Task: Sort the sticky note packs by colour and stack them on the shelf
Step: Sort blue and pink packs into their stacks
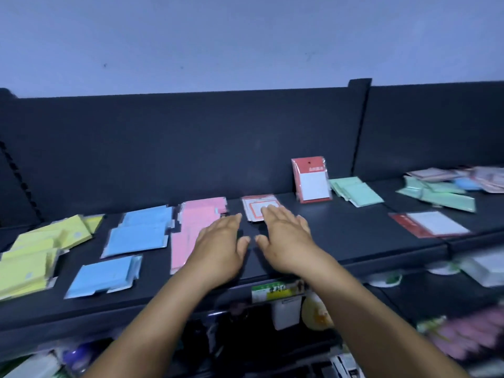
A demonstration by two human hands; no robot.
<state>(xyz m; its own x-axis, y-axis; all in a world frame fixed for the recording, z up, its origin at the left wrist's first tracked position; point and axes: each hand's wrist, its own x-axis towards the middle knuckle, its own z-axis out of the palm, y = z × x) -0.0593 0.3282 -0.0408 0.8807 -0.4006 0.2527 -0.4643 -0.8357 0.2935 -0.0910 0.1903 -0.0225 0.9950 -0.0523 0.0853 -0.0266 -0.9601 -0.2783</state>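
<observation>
On the dark shelf (354, 241) lie yellow packs (41, 249) at the far left, blue packs (136, 236) beside them, then pink packs (193, 225). My left hand (221, 246) hovers flat, fingers straight, over the right edge of the pink packs. My right hand (286, 238) is flat too, its fingertips over the near edge of a small red-and-white pack pile (257, 205). Neither hand holds anything. A red pack (312, 180) stands upright against the back panel. Green packs (354, 190) lie to its right.
A flat red-and-white pack (433, 223) lies at the right front. A mixed heap of green, blue and pinkish packs (450, 186) fills the far right. Below the shelf edge hang a price label (275, 290) and other goods on lower shelves.
</observation>
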